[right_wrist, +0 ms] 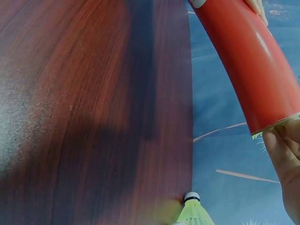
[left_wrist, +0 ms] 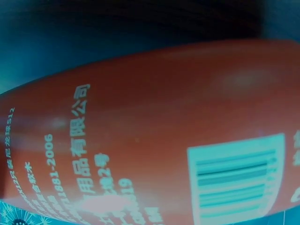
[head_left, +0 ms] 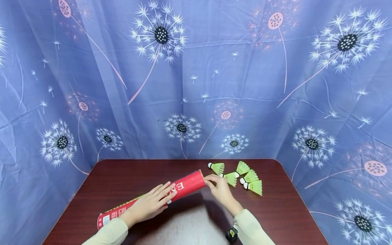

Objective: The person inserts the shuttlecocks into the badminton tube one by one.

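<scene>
Tube (head_left: 190, 185), red: one, slanting over the tabletop (head_left: 281, 207). Left hand (head_left: 150, 202): one, its grip holding the tube, fingers laid across the barrel. Right hand (head_left: 223, 193): one, fingertips at the tube's right end — I cannot tell whether that grip pinches anything. Shuttlecocks (head_left: 250, 176), yellow-green with white heads: five, clustered at the tabletop's far right, just beyond my right hand. Cloth (head_left: 214, 78), blue, dandelion-printed, hangs behind. My left wrist view gives the barcode (left_wrist: 236, 178) and Chinese lettering (left_wrist: 80, 117) large — tiny in the head view. My right wrist view shows one shuttlecock plainly, at its bottom edge.
</scene>
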Motion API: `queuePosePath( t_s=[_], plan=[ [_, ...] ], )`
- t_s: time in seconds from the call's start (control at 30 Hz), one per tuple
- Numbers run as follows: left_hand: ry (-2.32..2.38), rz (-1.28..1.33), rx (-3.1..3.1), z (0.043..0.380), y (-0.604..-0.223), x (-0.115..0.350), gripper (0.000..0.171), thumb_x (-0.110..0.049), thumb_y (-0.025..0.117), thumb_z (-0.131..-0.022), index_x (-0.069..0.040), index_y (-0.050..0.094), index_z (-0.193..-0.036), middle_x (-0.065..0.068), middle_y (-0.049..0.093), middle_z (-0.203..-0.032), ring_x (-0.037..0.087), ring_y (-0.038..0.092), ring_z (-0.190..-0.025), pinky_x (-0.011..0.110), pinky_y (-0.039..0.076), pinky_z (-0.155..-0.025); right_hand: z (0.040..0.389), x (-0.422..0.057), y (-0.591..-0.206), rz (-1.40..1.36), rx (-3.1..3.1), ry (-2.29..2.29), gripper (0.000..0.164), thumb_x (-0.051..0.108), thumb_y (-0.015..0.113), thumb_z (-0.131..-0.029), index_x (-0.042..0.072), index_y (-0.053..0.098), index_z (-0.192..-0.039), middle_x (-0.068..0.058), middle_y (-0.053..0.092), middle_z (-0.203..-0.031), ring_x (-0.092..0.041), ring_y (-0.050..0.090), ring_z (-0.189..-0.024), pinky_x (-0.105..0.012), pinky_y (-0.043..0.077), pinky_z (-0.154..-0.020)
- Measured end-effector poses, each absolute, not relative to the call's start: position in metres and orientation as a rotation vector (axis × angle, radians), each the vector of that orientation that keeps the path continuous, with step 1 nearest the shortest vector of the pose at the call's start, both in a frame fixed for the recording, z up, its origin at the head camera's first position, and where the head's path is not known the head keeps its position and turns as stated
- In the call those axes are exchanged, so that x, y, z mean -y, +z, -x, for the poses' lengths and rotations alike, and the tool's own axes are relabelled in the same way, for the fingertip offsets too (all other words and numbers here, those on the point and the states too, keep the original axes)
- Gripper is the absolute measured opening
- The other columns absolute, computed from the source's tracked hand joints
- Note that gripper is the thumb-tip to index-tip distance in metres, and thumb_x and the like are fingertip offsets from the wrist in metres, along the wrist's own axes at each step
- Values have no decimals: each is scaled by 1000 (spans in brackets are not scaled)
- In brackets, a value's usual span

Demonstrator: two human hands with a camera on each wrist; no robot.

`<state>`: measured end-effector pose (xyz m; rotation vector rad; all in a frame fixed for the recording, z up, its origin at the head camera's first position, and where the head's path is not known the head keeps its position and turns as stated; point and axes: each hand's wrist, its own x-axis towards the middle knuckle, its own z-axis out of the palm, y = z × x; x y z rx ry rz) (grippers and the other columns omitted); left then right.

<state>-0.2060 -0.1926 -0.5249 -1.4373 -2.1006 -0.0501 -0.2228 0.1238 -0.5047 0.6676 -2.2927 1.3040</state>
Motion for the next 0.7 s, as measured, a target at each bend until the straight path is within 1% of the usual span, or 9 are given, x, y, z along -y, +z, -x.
queuePosePath(
  t_s=[0.07, 0.1, 0.17, 0.33, 0.4, 0.57, 0.6, 0.63, 0.7],
  plan=[
    [-48, 1436, 2100, 206, -525, 193, 48, -30, 40, -103, -3, 46, -142, 21, 38, -148, 38, 44, -131, 48, 46, -98, 223, -124, -505, -679, 2305, 1300, 8, -3, 70, -83, 1, 75, -87, -8, 72, -86, -22, 68, -80, -30, 55, -70],
    [-45, 1436, 2101, 206, -525, 193, 48, -31, 35, -104, -3, 46, -142, 21, 38, -148, 38, 44, -131, 48, 46, -98, 223, -124, -505, -686, 2313, 1295, 8, -3, 70, -83, 0, 75, -87, -7, 72, -86, -22, 68, -80, -30, 55, -71],
    [-43, 1439, 2099, 206, -526, 193, 48, -31, 35, -104, -3, 45, -142, 21, 38, -148, 39, 44, -131, 48, 46, -98, 223, -125, -507, -712, 2323, 1285, 8, -4, 69, -83, 0, 75, -88, -8, 72, -87, -23, 68, -81, -31, 55, -71],
    [-62, 1449, 2110, 207, -527, 195, 51, -28, 49, -100, -4, 43, -144, 20, 36, -150, 38, 42, -132, 48, 44, -99, 222, -130, -509, -778, 2297, 1278, 11, -5, 68, -83, -2, 74, -91, -10, 71, -91, -23, 68, -82, -29, 55, -71],
    [-66, 1445, 2114, 208, -527, 196, 50, -28, 47, -100, -4, 43, -144, 20, 36, -150, 38, 42, -133, 48, 44, -100, 223, -133, -509, -776, 2277, 1285, 11, -4, 67, -84, -3, 74, -93, -11, 71, -91, -23, 68, -82, -27, 55, -70],
    [-68, 1437, 2107, 209, -528, 196, 48, -30, 36, -104, -4, 44, -143, 20, 37, -149, 38, 43, -132, 48, 44, -100, 227, -143, -507, -685, 2260, 1282, 13, -4, 68, -83, -4, 73, -95, -10, 72, -92, -26, 69, -87, -30, 56, -75],
    [-68, 1436, 2108, 209, -528, 196, 48, -30, 34, -104, -4, 44, -143, 20, 37, -149, 38, 42, -132, 48, 43, -100, 227, -146, -506, -657, 2264, 1278, 13, -4, 68, -83, -4, 73, -95, -10, 72, -93, -26, 69, -87, -31, 56, -74],
    [-66, 1437, 2113, 209, -528, 196, 48, -29, 39, -103, -5, 44, -144, 20, 36, -150, 38, 42, -133, 47, 43, -101, 228, -149, -505, -631, 2269, 1275, 14, -5, 68, -83, -2, 74, -96, -9, 72, -92, -25, 69, -87, -31, 56, -74],
    [-60, 1433, 2114, 210, -529, 195, 48, -30, 36, -104, -5, 43, -144, 19, 36, -150, 37, 41, -133, 47, 42, -101, 229, -155, -506, -589, 2259, 1272, 14, -5, 69, -83, -2, 74, -95, -9, 72, -91, -22, 69, -84, -30, 56, -71]
  ],
)
